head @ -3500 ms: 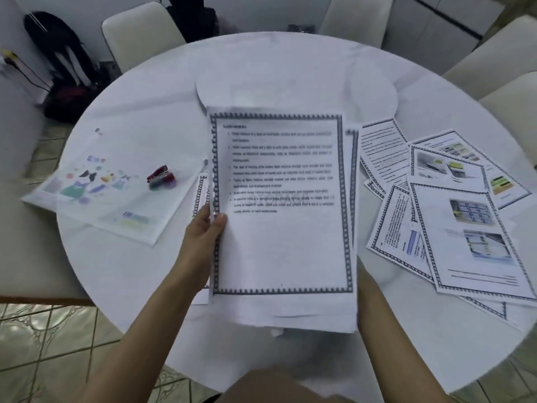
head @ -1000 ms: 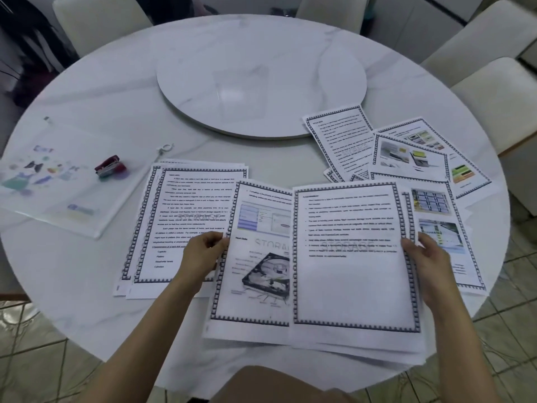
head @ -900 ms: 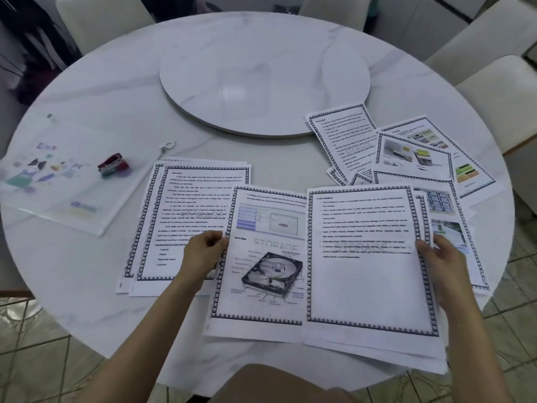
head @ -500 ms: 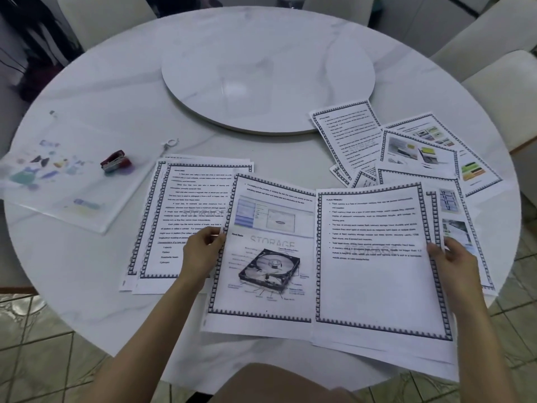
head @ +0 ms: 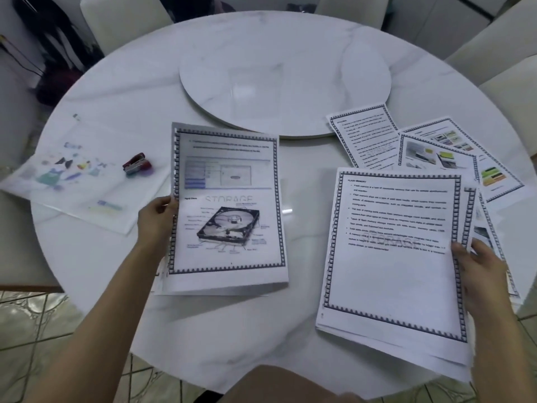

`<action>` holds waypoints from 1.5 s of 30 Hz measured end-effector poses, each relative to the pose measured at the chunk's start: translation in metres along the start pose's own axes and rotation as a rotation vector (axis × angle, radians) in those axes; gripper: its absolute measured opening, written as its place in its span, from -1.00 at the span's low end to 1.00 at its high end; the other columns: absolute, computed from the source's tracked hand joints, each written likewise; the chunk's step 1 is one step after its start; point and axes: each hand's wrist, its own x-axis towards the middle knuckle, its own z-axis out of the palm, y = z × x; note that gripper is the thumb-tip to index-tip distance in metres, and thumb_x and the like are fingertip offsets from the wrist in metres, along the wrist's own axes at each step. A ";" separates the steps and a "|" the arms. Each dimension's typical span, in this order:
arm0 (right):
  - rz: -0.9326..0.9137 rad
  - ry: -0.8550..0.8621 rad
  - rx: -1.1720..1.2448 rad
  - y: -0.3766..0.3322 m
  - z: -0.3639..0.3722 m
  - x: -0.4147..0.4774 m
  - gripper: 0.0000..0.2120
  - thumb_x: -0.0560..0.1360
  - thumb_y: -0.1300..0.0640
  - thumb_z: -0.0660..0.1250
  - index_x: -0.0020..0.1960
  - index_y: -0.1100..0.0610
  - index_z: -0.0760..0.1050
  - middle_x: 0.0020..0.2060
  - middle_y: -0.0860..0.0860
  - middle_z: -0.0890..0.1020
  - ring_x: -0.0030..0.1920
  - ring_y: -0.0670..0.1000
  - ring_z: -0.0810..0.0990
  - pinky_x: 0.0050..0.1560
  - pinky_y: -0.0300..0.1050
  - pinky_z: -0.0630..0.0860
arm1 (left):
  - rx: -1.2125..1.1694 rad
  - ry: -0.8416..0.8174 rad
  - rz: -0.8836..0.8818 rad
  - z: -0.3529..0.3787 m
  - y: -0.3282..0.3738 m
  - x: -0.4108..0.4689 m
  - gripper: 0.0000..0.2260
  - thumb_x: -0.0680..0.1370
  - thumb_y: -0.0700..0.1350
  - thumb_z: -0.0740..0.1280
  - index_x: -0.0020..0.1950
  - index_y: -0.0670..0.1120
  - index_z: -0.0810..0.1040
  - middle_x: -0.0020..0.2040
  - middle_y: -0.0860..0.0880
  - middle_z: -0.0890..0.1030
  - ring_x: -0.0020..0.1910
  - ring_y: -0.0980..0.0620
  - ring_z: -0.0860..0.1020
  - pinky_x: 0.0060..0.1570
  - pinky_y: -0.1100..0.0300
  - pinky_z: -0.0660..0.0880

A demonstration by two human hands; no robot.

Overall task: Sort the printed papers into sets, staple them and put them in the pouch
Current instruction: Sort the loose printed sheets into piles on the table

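Over table (head: 122,88), left hand (head: 157,219) pinching page (head: 229,170)

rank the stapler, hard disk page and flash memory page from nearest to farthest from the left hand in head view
1. hard disk page: held by the left hand
2. stapler: beyond it, on the pouch at left
3. flash memory page: far right, in the right hand

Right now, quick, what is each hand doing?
Left hand: grips the hard-drive page by its left edge.
Right hand: grips the stack by its right edge.
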 end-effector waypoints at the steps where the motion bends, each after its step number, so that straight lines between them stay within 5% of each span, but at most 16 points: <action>1: -0.002 0.008 0.010 -0.002 0.002 -0.003 -0.79 0.45 -0.05 0.36 0.02 0.03 0.56 -0.21 -0.14 0.67 -0.27 -0.23 0.63 -0.21 -0.33 0.58 | -0.021 0.018 -0.010 -0.003 0.002 0.006 -0.75 0.55 -0.11 0.29 0.15 -0.22 0.55 0.08 -0.18 0.61 0.05 -0.13 0.57 0.18 -0.04 0.49; 2: -0.014 0.039 0.016 -0.003 0.004 -0.006 -0.92 0.52 0.08 0.30 -0.03 0.01 0.56 -0.25 -0.16 0.68 -0.28 -0.23 0.63 -0.25 -0.34 0.57 | -0.040 0.041 -0.016 -0.005 0.005 0.011 -0.76 0.55 -0.11 0.30 0.14 -0.20 0.55 0.09 -0.18 0.61 0.07 -0.15 0.57 0.18 -0.05 0.49; 4: -0.008 0.098 0.001 -0.003 0.006 -0.009 -0.86 0.53 0.16 0.26 -0.09 -0.03 0.56 -0.29 -0.21 0.68 -0.32 -0.21 0.62 -0.28 -0.31 0.57 | -0.088 0.085 -0.032 -0.010 0.010 0.020 -0.77 0.55 -0.10 0.30 0.14 -0.19 0.56 0.09 -0.17 0.61 0.04 -0.12 0.57 0.17 -0.02 0.51; 11: 0.019 0.214 0.110 -0.002 0.014 -0.023 -0.86 0.51 0.18 0.28 -0.14 0.00 0.57 -0.34 -0.22 0.67 -0.36 -0.22 0.60 -0.28 -0.31 0.56 | -0.185 0.128 -0.063 -0.027 0.021 0.043 -0.76 0.56 -0.18 0.27 0.20 -0.23 0.51 0.01 -0.14 0.56 -0.05 -0.06 0.52 0.05 0.10 0.50; 18: 0.049 0.235 0.175 0.004 0.025 -0.033 -0.85 0.51 0.17 0.28 -0.12 -0.01 0.59 -0.27 -0.18 0.69 -0.28 -0.19 0.62 -0.18 -0.27 0.58 | -0.060 -0.031 -0.118 -0.025 -0.001 0.038 -0.76 0.57 -0.19 0.26 0.21 -0.24 0.50 0.04 -0.16 0.55 -0.22 0.00 0.52 -0.04 0.10 0.50; 24: 0.024 0.234 0.207 0.000 0.039 -0.041 -0.86 0.52 0.22 0.26 -0.13 0.04 0.55 -0.32 -0.20 0.68 -0.31 -0.22 0.61 -0.17 -0.30 0.57 | 0.218 -0.072 -0.059 -0.013 -0.030 0.021 -0.70 0.57 -0.13 0.26 0.27 -0.22 0.48 0.19 -0.20 0.56 0.14 -0.16 0.53 0.12 0.11 0.41; 33: 0.008 0.153 0.274 -0.017 0.051 -0.042 -0.87 0.55 0.23 0.24 -0.09 0.06 0.53 -0.31 -0.20 0.68 -0.25 -0.22 0.63 -0.11 -0.31 0.59 | 0.344 -0.043 0.279 -0.014 -0.014 0.003 -0.64 0.56 -0.16 0.27 0.35 -0.17 0.39 0.28 -0.20 0.43 0.21 -0.13 0.47 0.22 0.05 0.41; 38: -0.011 -0.013 0.294 -0.031 0.082 -0.055 -0.91 0.52 0.21 0.25 -0.16 0.11 0.48 -0.42 -0.18 0.66 -0.37 -0.22 0.61 -0.31 -0.35 0.56 | 0.039 -0.451 0.187 0.008 0.023 -0.046 -0.79 0.60 -0.14 0.19 0.19 -0.10 0.52 0.05 -0.10 0.61 -0.09 0.01 0.59 -0.01 0.16 0.52; 42: -0.029 -0.131 0.247 -0.034 0.111 -0.061 -0.86 0.55 0.25 0.22 -0.14 0.11 0.50 -0.39 -0.13 0.67 -0.34 -0.15 0.61 -0.25 -0.23 0.57 | -0.086 -0.780 -0.002 0.028 0.039 -0.083 -0.71 0.64 -0.04 0.06 0.09 -0.07 0.56 -0.13 0.02 0.66 -0.23 0.14 0.62 -0.22 0.31 0.55; 45: -0.038 -0.188 0.248 -0.038 0.128 -0.067 -0.87 0.56 0.29 0.20 -0.01 0.14 0.50 -0.38 -0.14 0.62 -0.31 -0.15 0.58 -0.21 -0.25 0.55 | -0.096 -0.780 -0.057 0.033 0.038 -0.089 -0.73 0.63 -0.04 0.10 0.04 -0.09 0.57 -0.05 -0.07 0.67 -0.06 -0.03 0.64 -0.03 0.06 0.58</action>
